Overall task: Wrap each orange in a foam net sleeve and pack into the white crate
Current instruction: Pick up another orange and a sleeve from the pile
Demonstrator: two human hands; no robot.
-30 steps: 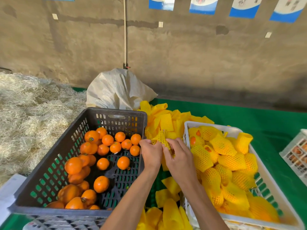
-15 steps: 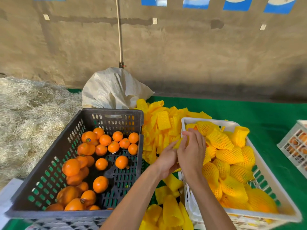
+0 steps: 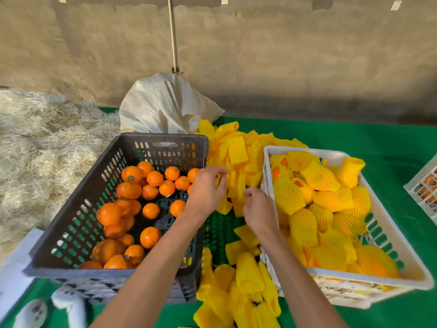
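Observation:
Bare oranges point(image 3: 151, 178) lie loose in the black crate point(image 3: 71, 233) on the left. The white crate point(image 3: 402, 263) on the right holds several oranges wrapped in yellow foam net sleeves point(image 3: 319, 178). Between the crates lies a pile of empty yellow sleeves point(image 3: 236, 150), with more near me point(image 3: 248, 280). My left hand point(image 3: 205, 188) hovers over the black crate's right rim, fingers apart and empty. My right hand point(image 3: 257, 209) is beside the white crate's left wall, its curled fingertips at the sleeve pile; whether they pinch a sleeve is unclear.
A white sack point(image 3: 165, 107) stands behind the black crate. Straw point(image 3: 42, 150) is heaped on the left. A second white crate point(image 3: 423, 188) shows at the right edge. Green cloth point(image 3: 354, 136) covers the table, and a concrete wall rises behind.
Both hands held a sleeved orange, carried it right to the white crate and let it go. They have since drawn back left to the sleeve pile between the crates.

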